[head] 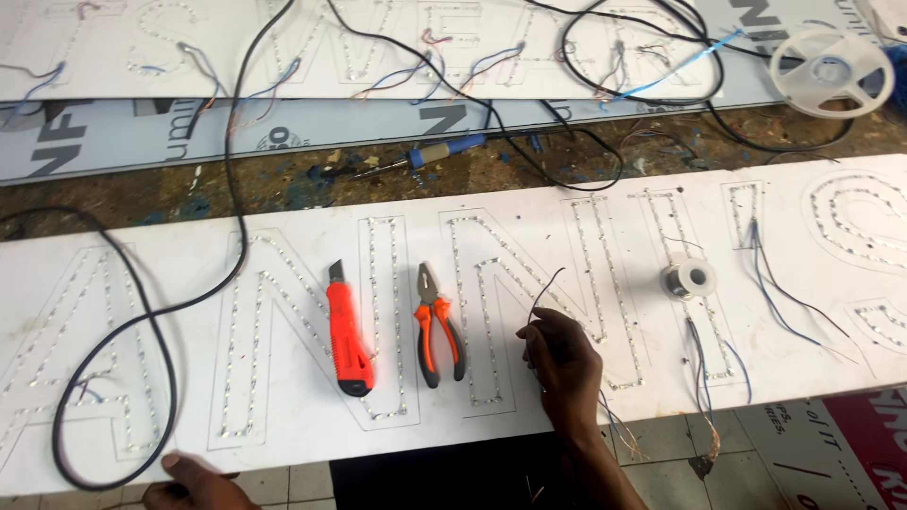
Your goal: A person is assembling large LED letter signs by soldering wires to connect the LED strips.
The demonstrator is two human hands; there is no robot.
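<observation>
My right hand (564,364) rests on a long white sign panel (283,416) and pinches a thin dark wire (542,288) that curves upward from my fingers. My left hand (194,482) grips the panel's near edge at the lower left. Strips of small lights trace large letter outlines across the panel. An orange utility knife (348,335) and orange-handled pliers (436,326) lie on the panel just left of my right hand. A small spool of solder (688,280) sits to the right.
A black cable (151,321) loops across the panel's left end. A blue-handled soldering iron (430,154) lies on the worn bench behind. A second white panel (312,47) with wires lies farther back, and a white plastic reel (831,71) sits at the top right.
</observation>
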